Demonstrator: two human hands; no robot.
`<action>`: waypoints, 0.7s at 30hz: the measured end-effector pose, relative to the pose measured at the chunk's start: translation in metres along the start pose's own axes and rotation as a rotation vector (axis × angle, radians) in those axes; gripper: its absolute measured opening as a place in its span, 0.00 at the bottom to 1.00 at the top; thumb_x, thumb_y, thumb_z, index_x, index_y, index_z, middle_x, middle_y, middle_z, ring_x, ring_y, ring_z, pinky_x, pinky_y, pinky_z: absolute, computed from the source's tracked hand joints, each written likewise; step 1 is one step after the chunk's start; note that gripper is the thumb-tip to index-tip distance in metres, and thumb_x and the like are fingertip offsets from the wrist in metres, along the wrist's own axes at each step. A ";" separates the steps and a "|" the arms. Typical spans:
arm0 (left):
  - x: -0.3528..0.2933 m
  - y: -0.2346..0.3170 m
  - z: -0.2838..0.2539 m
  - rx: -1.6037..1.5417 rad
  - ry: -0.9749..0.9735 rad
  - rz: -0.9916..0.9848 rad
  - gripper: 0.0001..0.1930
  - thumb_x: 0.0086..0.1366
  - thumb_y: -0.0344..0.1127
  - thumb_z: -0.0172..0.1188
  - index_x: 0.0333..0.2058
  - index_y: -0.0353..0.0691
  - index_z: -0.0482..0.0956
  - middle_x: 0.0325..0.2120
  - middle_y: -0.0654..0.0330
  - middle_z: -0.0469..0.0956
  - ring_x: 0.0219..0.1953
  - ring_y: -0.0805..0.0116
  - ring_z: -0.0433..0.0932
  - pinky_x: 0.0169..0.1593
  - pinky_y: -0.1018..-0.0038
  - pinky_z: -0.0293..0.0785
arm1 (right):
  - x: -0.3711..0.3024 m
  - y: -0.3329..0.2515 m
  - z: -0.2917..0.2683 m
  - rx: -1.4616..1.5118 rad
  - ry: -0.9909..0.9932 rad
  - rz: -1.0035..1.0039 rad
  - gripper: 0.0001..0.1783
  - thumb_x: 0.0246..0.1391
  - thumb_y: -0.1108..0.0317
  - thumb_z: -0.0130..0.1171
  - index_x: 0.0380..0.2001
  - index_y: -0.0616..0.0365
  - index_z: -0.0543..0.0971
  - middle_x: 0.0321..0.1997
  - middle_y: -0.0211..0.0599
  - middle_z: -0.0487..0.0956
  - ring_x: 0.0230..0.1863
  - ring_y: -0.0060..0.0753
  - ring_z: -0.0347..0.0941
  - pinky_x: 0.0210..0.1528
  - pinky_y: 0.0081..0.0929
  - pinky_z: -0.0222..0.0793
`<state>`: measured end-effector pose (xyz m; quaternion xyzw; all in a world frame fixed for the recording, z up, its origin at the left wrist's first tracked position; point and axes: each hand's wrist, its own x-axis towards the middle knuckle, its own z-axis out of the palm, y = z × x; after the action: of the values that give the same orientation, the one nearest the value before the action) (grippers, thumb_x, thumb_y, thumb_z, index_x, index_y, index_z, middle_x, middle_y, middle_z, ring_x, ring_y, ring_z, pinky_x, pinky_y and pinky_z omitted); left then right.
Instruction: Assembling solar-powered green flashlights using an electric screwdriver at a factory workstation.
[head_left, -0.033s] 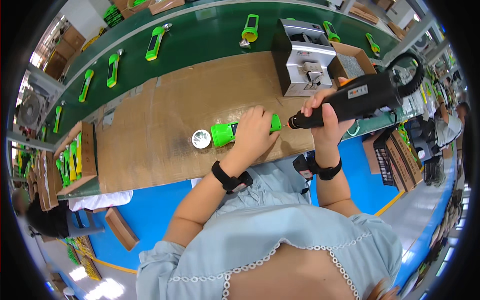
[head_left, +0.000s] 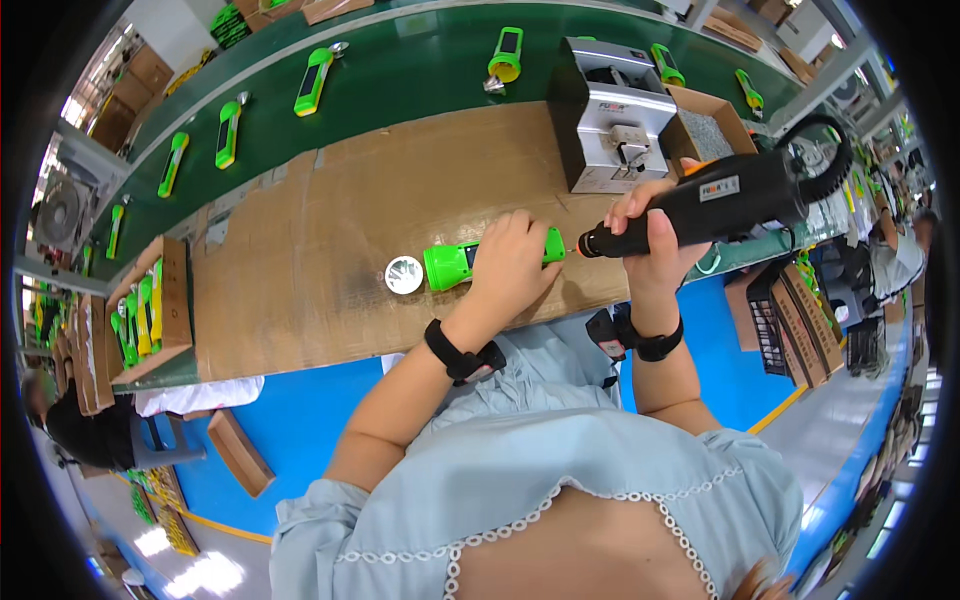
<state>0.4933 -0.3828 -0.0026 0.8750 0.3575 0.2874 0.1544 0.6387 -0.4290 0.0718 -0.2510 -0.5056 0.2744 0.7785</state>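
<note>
A green flashlight (head_left: pixel 450 267) lies on its side on the cardboard, wide head to the left. My left hand (head_left: pixel 508 262) is closed over its middle and holds it down, hiding part of the body. In my right hand (head_left: pixel 655 240) is a black electric screwdriver (head_left: pixel 710 205), held almost level with the fingers wrapped round its front. The bit points left at the flashlight's tail end, at or very close to it; contact is too small to make out. Just left of the flashlight head rests a round silver reflector (head_left: pixel 404 275).
Beyond the cardboard sheet (head_left: pixel 330 230), several flashlights (head_left: pixel 314 82) lie along the green belt (head_left: pixel 400 70). A screw feeder (head_left: pixel 620 130) and a carton of small metal parts (head_left: pixel 708 135) stand at the back right. A carton of flashlights (head_left: pixel 177 310) sits at the left.
</note>
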 end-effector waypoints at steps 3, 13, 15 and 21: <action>-0.002 0.000 0.001 -0.006 0.032 -0.023 0.24 0.42 0.40 0.70 0.40 0.39 0.75 0.35 0.53 0.72 0.40 0.53 0.72 0.42 0.62 0.70 | -0.003 0.002 0.007 -0.058 0.032 0.026 0.34 0.52 0.69 0.55 0.59 0.61 0.53 0.28 0.41 0.71 0.23 0.32 0.70 0.28 0.34 0.70; -0.002 0.000 0.002 -0.032 0.069 -0.025 0.22 0.40 0.39 0.71 0.36 0.40 0.77 0.32 0.55 0.71 0.39 0.56 0.72 0.42 0.63 0.69 | -0.003 0.013 0.005 0.029 -0.034 0.023 0.31 0.53 0.77 0.55 0.57 0.67 0.53 0.28 0.42 0.74 0.24 0.32 0.72 0.29 0.30 0.72; -0.002 -0.002 0.002 -0.040 0.076 -0.035 0.22 0.39 0.38 0.71 0.35 0.40 0.77 0.32 0.55 0.71 0.39 0.56 0.72 0.42 0.64 0.69 | -0.008 0.021 0.006 0.017 -0.018 0.045 0.31 0.52 0.77 0.54 0.57 0.67 0.54 0.28 0.42 0.74 0.24 0.31 0.72 0.29 0.30 0.72; -0.002 -0.001 0.004 -0.061 0.094 -0.068 0.20 0.38 0.38 0.71 0.33 0.40 0.78 0.31 0.56 0.71 0.39 0.56 0.71 0.42 0.63 0.68 | -0.015 0.031 0.008 -0.047 0.022 0.025 0.29 0.52 0.78 0.54 0.55 0.64 0.55 0.27 0.42 0.74 0.22 0.28 0.70 0.29 0.27 0.72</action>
<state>0.4937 -0.3837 -0.0074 0.8430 0.3848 0.3335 0.1736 0.6209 -0.4156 0.0441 -0.2784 -0.5002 0.2693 0.7745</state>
